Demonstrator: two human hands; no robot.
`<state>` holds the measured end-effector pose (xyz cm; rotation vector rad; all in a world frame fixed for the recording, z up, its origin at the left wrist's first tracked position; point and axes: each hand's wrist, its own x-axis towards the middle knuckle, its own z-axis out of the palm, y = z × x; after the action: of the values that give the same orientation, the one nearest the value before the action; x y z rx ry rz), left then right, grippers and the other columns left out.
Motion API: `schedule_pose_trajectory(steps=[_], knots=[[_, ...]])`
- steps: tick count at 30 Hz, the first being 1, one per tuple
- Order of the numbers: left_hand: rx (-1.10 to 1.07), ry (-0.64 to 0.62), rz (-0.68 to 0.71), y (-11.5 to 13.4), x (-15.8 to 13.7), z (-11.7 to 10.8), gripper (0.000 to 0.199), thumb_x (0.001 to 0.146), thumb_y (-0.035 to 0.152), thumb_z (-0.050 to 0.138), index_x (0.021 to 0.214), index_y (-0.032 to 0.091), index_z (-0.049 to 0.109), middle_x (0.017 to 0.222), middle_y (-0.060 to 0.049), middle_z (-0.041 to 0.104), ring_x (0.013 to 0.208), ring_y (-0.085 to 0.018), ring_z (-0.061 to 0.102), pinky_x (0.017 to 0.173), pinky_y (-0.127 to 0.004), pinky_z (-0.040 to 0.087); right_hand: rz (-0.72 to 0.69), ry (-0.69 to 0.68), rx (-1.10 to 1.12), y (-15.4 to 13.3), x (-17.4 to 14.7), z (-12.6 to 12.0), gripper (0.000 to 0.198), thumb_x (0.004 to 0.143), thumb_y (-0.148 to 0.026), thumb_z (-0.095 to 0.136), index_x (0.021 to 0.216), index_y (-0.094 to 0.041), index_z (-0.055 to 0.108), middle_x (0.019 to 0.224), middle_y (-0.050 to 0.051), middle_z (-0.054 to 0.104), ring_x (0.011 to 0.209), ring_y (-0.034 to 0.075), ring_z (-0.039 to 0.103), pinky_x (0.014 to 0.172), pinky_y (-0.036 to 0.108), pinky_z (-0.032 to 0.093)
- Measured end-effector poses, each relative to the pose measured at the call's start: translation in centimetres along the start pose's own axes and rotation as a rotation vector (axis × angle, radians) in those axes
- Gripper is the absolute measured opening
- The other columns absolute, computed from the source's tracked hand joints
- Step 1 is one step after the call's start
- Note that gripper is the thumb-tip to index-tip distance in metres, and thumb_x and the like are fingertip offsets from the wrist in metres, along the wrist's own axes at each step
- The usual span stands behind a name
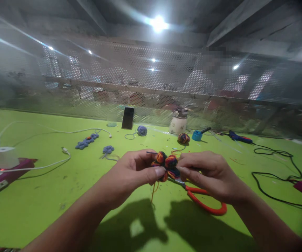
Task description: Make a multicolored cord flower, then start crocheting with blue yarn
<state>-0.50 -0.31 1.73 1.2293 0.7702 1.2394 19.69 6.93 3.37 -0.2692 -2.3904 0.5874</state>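
Head camera: the left hand (132,173) is pinching a multicolored yarn flower (170,161) above a green table (61,220); the right hand (215,175) is touching the flower's edge, its own grip being unclear.

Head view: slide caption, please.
Left hand holds a multicoloured yarn flower, right hand at its edge; orange-handled scissors lie on the green table.

The green table (53,217) bears a purple power strip (14,173) at nine o'clock, a blue yarn ball (142,131) at twelve and orange-handled scissors (190,190) at four.
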Motion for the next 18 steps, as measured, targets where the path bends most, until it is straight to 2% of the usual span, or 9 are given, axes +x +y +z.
schedule_pose_trajectory(steps=[5,7,14,18], knots=[[-0.013,-0.058,-0.031,-0.2,-0.1,0.4,0.012,0.075,0.02,0.071,0.087,0.018,0.072,0.085,-0.003,0.069,0.077,-0.013,0.057,0.069,-0.024,0.04,0.072,-0.037,0.396,1.4,-0.2,1.3,0.026,0.088,-0.031,0.057,0.075,-0.012,0.068,0.058,0.001,0.056,0.052,0.009,0.047,0.048,0.021,0.037],[-0.024,-0.077,-0.059,-0.2,-0.2,0.6,0.013,0.075,0.021,0.071,0.087,0.017,0.072,0.083,-0.003,0.068,0.073,-0.012,0.055,0.067,-0.024,0.039,0.098,-0.061,0.492,2.2,-0.4,1.6,0.029,0.086,-0.038,0.058,0.077,-0.013,0.07,0.057,0.002,0.057,0.049,0.009,0.046,0.046,0.021,0.037],[-0.036,-0.117,-0.12,0.1,-0.4,1.3,0.014,0.073,0.023,0.07,0.084,0.014,0.072,0.075,-0.003,0.062,0.064,-0.011,0.046,0.06,-0.024,0.034,0.145,-0.169,0.569,3.8,-0.7,1.6,0.032,0.08,-0.045,0.062,0.075,-0.015,0.07,0.059,0.002,0.06,0.047,0.009,0.047,0.047,0.021,0.04],[-0.04,-0.078,-0.108,-0.1,-0.4,1.7,0.011,0.072,0.021,0.07,0.08,0.014,0.071,0.071,-0.002,0.062,0.061,-0.01,0.045,0.058,-0.025,0.033,0.133,-0.213,0.558,3.8,-0.5,1.2,0.034,0.079,-0.046,0.063,0.068,-0.014,0.067,0.058,0.001,0.056,0.049,0.009,0.048,0.049,0.022,0.041]])
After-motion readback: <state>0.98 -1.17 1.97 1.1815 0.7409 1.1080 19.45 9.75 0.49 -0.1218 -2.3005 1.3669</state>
